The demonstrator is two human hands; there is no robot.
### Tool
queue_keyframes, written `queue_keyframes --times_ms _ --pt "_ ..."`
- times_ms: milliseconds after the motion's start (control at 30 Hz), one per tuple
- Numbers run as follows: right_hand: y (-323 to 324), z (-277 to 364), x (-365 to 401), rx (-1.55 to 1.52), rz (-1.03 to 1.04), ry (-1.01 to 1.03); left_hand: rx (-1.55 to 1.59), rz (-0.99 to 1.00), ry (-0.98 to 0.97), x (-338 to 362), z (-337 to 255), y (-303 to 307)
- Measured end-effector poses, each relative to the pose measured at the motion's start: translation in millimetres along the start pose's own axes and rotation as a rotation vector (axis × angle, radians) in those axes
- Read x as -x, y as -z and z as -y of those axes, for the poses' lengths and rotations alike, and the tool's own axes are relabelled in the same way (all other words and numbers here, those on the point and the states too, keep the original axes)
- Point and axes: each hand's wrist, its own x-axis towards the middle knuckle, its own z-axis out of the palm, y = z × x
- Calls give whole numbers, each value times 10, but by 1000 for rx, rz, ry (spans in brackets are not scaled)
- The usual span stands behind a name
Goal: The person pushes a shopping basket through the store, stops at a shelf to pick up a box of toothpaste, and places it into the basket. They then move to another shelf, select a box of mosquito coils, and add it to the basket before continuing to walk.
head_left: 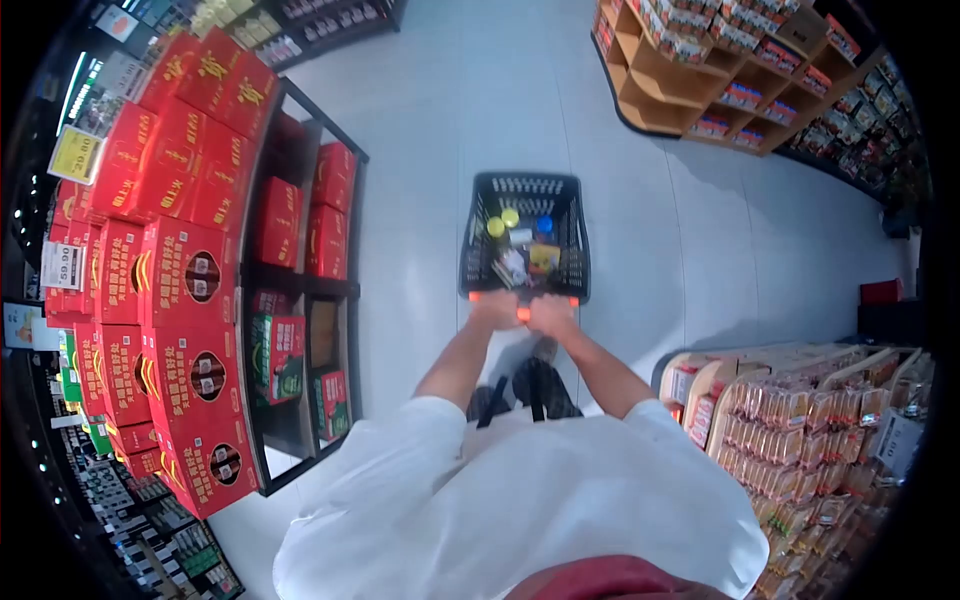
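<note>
My left hand (494, 311) and my right hand (551, 314) are side by side, both closed around the orange handle (524, 314) of a black shopping cart basket (582, 240). Inside the basket lie two items with yellow-green lids (503, 221), a blue-topped item (545, 224), a white item (521, 237), a yellow package (544, 260) and a crumpled whitish package (514, 267). Neither hand touches these goods.
A shelf of stacked red boxes (190, 270) runs along the left. Wooden shelving (650, 85) with boxed goods stands at the upper right. Racks of packaged food (790, 420) are at the lower right. Grey floor (520, 100) lies ahead of the basket.
</note>
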Motion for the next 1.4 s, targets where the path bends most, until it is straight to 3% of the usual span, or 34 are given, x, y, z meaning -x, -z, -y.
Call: queue_keyframes --times_ms 133,167,367,600,800,833,867,900,967,1000,1267,1400 --pt "264 -160 -400 -7 95 11 1 147 67 -317 -27 423" --pt "259 -221 -538 7 41 55 16 155 96 -407 -6 529" --pt "821 -359 -1065 7 -64 97 -12 127 102 -939 130 1116" --pt "1430 -553 -1914 78 1 43 11 117 154 -1750 394 1698" --pt "1863 -870 -2693 127 -46 49 100 20 12 -2408 631 2149" --pt "1809 -1026 -2858 193 -37 127 122 -66 -50 -2513 677 2140" --pt "1893 -1016 -2955 100 -118 53 98 58 -5 -2780 717 2062" --pt "1774 -1196 -3149 95 -364 205 -28 2 -68 -2911 810 2081" --pt "2442 -947 -3024 216 -11 113 183 124 16 -2775 675 2745" --pt "2493 -929 -3116 201 75 -1 201 96 -17 -2840 717 2756" --pt "3009 -1134 -3827 209 -10 73 252 -4 -18 -3584 1046 3094" --pt "3459 -1111 -4172 204 -10 115 213 18 13 -3847 1176 3663"
